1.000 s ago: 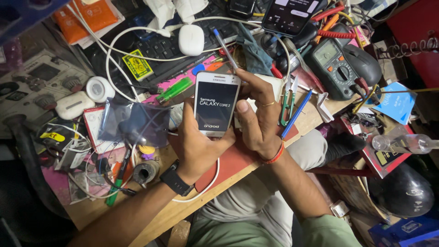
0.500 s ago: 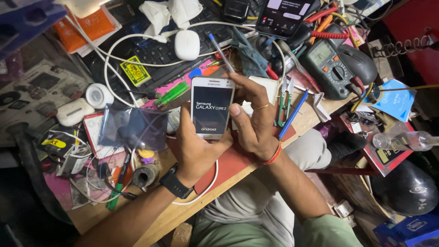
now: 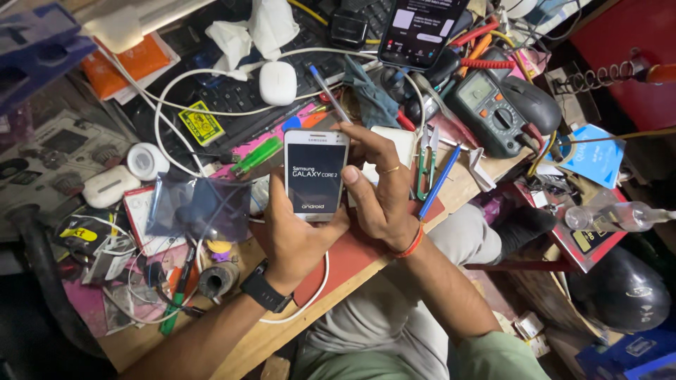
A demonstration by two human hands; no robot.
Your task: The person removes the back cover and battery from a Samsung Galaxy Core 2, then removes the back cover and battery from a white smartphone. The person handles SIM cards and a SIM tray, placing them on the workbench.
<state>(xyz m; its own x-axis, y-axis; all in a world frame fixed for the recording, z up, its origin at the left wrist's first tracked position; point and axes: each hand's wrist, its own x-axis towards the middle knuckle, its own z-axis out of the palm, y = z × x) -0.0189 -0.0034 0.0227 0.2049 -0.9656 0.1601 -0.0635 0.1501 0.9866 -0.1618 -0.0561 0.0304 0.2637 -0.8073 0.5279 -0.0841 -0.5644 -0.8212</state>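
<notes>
A small white smartphone (image 3: 315, 174) with a lit dark screen is held upright over the workbench. My left hand (image 3: 292, 236) cradles it from below and behind; a black watch sits on that wrist. My right hand (image 3: 380, 190) grips its right edge, thumb against the side, fingers curled over the top corner. An orange band circles that wrist. Under the hands lies a red mat (image 3: 352, 257) on the wooden bench.
The bench is crowded: a grey multimeter (image 3: 486, 112), a second dark phone (image 3: 420, 32), a white earbud case (image 3: 277, 82), white cables (image 3: 176, 91), a blue pen (image 3: 438, 184), a clear plastic bag (image 3: 201, 207), a green screwdriver (image 3: 257, 155). A black helmet (image 3: 623, 295) lies on the floor at right.
The phone and both hands sit slightly lower in view; the grip is unchanged. The screen still shows a boot display.
</notes>
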